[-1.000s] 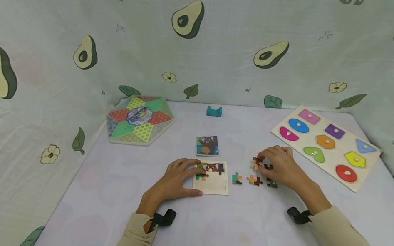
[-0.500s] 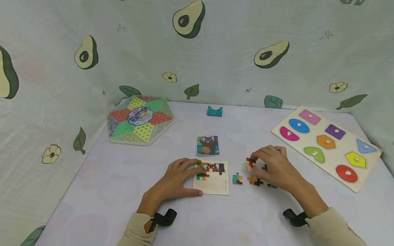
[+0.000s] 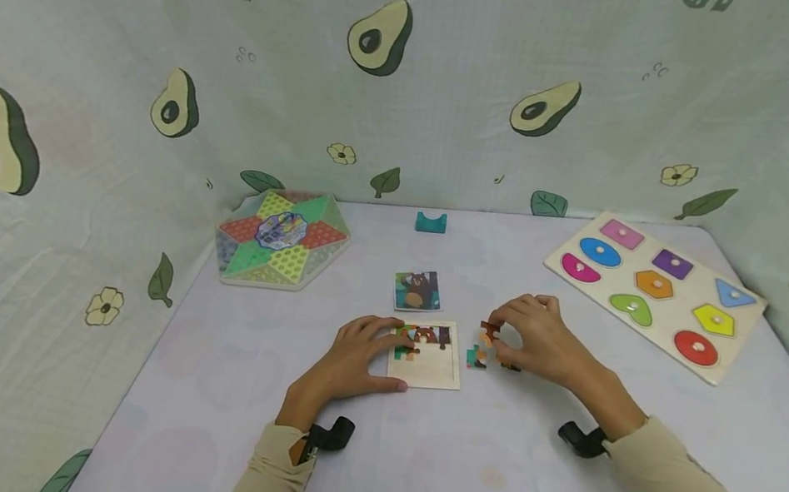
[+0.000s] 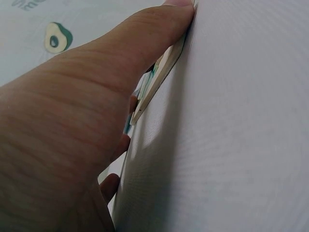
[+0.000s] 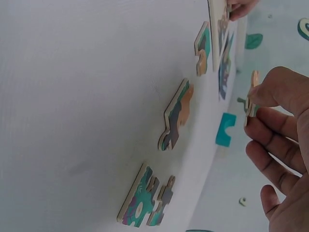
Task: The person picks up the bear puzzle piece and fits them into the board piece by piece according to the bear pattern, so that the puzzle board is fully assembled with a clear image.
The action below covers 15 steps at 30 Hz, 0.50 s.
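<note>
My left hand (image 3: 346, 362) holds the left side of a small wooden puzzle board (image 3: 434, 374). Its thumb is at the near edge and its fingers reach over the far and inner part. A few bear-picture pieces sit in the board's upper left and top. Between thumb and fingertips, my right hand (image 3: 540, 344) pinches a brown and orange puzzle piece (image 3: 488, 331), raised off the table in the right wrist view. Under and beside it lie several loose pieces, among them a teal one (image 3: 475, 357) near the board and a longer one (image 5: 177, 116); the hand partly hides them in the head view.
Just behind the board lies a square bear picture (image 3: 418, 290). A teal notched block (image 3: 431, 223) stands at the back. A hexagonal patterned box (image 3: 280, 240) is at back left, and a wooden shape board (image 3: 653, 292) with knobbed pieces at right.
My right hand has carried the pinched puzzle piece left, toward the board, passing over the loose pieces. My left hand has stayed in place on the board.
</note>
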Tool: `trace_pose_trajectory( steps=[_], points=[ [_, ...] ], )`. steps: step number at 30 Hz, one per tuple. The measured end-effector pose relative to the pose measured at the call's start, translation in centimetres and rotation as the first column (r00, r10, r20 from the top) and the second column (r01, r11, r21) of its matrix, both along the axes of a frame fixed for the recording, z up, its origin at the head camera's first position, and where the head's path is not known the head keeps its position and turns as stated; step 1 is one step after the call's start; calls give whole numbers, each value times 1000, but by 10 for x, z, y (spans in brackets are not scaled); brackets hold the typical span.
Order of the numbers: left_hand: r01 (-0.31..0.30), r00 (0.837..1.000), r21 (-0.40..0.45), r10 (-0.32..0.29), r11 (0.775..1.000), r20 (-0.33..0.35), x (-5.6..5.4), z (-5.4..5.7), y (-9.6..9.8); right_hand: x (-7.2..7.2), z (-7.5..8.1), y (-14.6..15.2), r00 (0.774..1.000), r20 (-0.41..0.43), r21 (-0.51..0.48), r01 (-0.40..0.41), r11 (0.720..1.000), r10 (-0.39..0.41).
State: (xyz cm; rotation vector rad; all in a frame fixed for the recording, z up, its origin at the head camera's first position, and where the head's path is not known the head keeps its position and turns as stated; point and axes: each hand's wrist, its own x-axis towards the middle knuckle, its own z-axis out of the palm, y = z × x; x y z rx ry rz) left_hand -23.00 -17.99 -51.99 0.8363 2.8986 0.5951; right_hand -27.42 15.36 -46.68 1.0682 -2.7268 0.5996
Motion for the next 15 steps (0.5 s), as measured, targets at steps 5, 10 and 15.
trace_pose_trajectory(
  steps=[5, 10, 15],
  points=[
    [-5, 1000, -2, 5, 1000, -6, 0, 1, 0, 2, -1, -6, 1000, -10, -3, -10, 1000, 10],
    [-2, 1000, -1, 2, 1000, -11, 0, 2, 1, 3, -1, -12, 1000, -14, -5, -26, 1000, 26],
    [0, 1000, 5, 0, 1000, -17, 1, 1, 1, 5, -1, -17, 999, -21, -9, -42, 999, 42]
  ],
)
